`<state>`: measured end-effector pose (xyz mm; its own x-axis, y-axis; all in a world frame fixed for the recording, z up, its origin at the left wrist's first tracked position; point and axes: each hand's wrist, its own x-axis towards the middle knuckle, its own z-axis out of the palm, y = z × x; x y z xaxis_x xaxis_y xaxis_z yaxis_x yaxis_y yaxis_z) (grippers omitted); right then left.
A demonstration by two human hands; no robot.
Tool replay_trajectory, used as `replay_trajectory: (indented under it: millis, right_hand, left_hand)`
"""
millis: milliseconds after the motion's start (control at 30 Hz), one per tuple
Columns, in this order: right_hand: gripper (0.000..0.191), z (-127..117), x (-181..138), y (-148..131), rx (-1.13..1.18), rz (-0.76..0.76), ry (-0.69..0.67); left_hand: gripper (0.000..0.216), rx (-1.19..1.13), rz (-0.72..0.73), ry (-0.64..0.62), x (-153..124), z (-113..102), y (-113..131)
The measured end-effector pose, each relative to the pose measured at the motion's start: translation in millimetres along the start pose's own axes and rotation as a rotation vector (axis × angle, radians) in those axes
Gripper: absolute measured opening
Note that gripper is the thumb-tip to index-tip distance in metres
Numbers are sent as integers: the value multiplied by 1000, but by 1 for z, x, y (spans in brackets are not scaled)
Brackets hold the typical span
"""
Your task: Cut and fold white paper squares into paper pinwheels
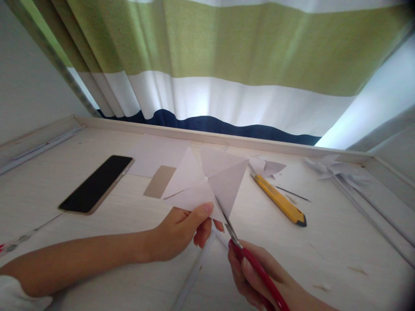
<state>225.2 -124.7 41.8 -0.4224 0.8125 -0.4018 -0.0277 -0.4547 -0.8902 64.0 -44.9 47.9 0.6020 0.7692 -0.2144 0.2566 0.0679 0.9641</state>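
My left hand (184,231) pinches a white folded paper pinwheel shape (207,181) by its lower edge, holding it up above the table. My right hand (259,276) grips red-handled scissors (253,263), whose blades point up and left into the paper's lower corner beside my left thumb. The blades look nearly closed on the paper's edge.
A black phone (97,183) lies on the pale wooden table (324,242) at the left. A white sheet (155,153) and a brown card (160,181) lie behind the paper. A yellow utility knife (279,201) and paper scraps (333,170) lie at the right. A striped curtain (227,65) hangs behind.
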Motion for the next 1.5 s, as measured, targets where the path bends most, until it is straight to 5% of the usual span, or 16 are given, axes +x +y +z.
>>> replay_trajectory:
  millis: [433,1067,1500]
  right_hand:
    - [51,-3,7,27,70,-43,-18]
    - [50,9,-9,0,-77,177,192]
    - [49,-3,6,20,-27,-104,10]
  left_hand:
    - [52,19,-14,-12,-1,0,3]
    - [51,14,-19,-36,-2,0,3]
    - [51,28,-32,1,-2,2,4]
